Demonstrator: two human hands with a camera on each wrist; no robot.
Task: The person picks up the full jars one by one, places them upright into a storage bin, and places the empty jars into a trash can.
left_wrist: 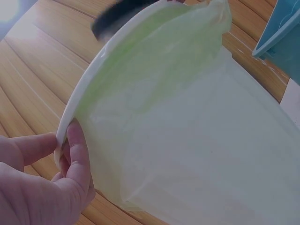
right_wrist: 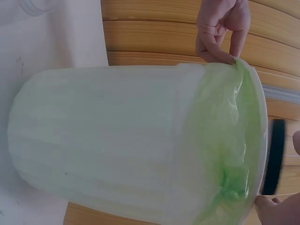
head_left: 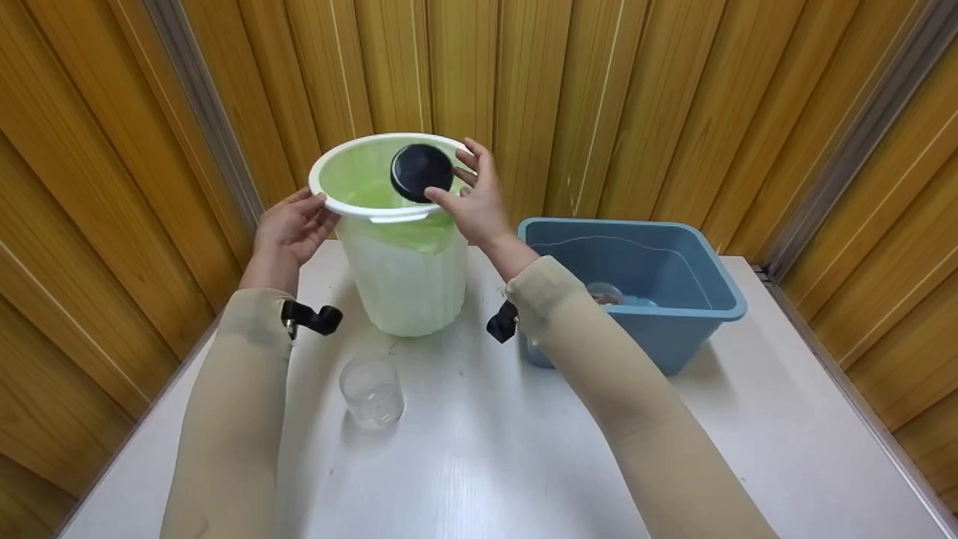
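The left hand (head_left: 288,230) is pinching the rim of the tilted white plastic bin with a green liner (head_left: 397,247) on the white worktop (head_left: 479,449), while the right hand (head_left: 473,198) is holding a round black lid (head_left: 420,172) in its fingertip grip over the bin's open mouth, beside the blue plastic tub (head_left: 703,299).

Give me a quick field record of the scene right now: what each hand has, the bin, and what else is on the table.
left hand: grips the rim of the bin at its left side
right hand: holds a black round lid over the bin's opening
bin: white, lined with a green bag, stands on the table, tilted toward the camera
clear cup: upright on the table in front of the bin, apart from it
blue tub: right of the bin, a small clear item lies inside
table: white surface
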